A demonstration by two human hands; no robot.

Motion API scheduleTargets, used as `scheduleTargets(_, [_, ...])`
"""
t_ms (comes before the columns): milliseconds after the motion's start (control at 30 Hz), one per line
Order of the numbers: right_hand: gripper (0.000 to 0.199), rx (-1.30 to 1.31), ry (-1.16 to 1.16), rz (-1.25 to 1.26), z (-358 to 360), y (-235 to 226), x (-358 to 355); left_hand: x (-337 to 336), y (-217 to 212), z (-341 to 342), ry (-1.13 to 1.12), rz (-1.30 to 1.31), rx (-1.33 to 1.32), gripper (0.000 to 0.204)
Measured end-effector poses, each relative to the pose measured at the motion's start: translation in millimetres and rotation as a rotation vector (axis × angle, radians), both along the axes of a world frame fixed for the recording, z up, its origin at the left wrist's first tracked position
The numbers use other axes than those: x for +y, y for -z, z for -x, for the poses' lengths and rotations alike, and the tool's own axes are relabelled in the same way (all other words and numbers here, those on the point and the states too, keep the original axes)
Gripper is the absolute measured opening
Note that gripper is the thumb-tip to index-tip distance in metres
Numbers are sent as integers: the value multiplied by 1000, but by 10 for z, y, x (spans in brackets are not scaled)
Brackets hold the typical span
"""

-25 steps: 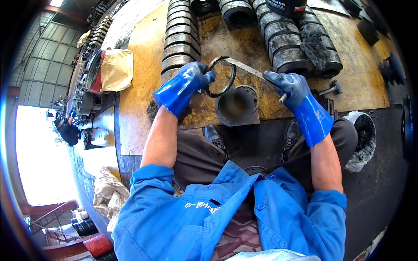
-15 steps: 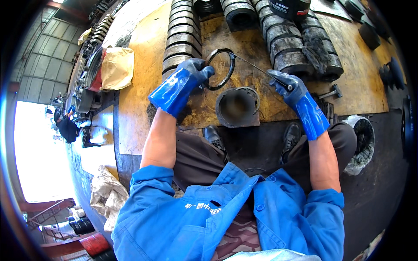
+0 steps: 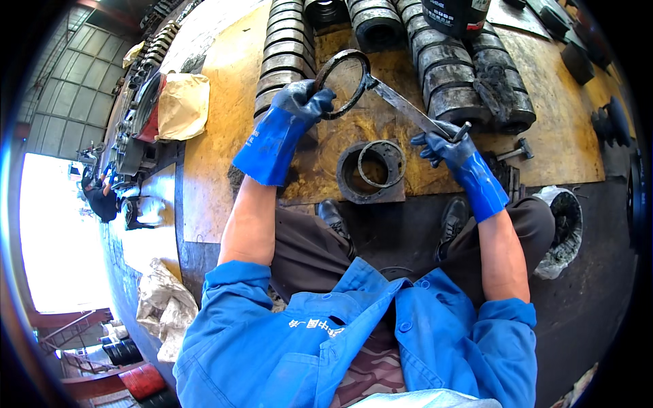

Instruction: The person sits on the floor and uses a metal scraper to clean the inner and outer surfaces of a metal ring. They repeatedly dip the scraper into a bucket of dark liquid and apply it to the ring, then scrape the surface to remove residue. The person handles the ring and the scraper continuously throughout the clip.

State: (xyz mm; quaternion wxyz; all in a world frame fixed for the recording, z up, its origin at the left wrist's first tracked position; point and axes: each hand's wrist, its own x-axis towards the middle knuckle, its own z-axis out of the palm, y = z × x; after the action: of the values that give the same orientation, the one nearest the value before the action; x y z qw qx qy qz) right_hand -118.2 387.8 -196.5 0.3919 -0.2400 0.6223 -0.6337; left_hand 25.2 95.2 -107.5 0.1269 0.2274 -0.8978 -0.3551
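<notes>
My left hand (image 3: 305, 100), in a blue rubber glove, is closed on a dark metal ring (image 3: 368, 66), raised above the board. My right hand (image 3: 454, 151), gloved the same way, grips a long flat metal blade (image 3: 403, 105); its far tip touches the ring's right side. A small lump shows at that contact. Below and between my hands stands a short thick-walled metal cylinder (image 3: 347, 178) with a thin ring (image 3: 403, 163) resting tilted on its top.
Rows of stacked metal rings (image 3: 282, 51) and dark cylinders (image 3: 449, 68) lie at the back, with a black bucket (image 3: 454, 15) on them. A hammer (image 3: 518, 149) is at right, beyond a plastic-lined container (image 3: 563, 234). Brown paper (image 3: 183, 105) lies left; another person (image 3: 102, 197) works far left.
The held ring has moved up and away from me. The blade has turned to show its flat side. The thick cylinder, blurred before, is now clear with the thin ring distinct on it.
</notes>
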Motion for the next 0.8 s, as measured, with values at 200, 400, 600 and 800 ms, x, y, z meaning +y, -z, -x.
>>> scheduleTargets(200, [33,-255,58,99,-194,-211,-20,-24,75,7,130,-230,273,23])
scheduleTargets(400, [22,-505,32,197,-196,-154,-49,25,74,93,61,-387,372,25])
scheduleTargets(600, [23,-695,37,235,-263,-217,-144,-109,185,110,70,-400,453,32])
scheduleTargets(800, [24,-832,-3,279,-322,-300,-168,-96,113,113,129,-466,561,37])
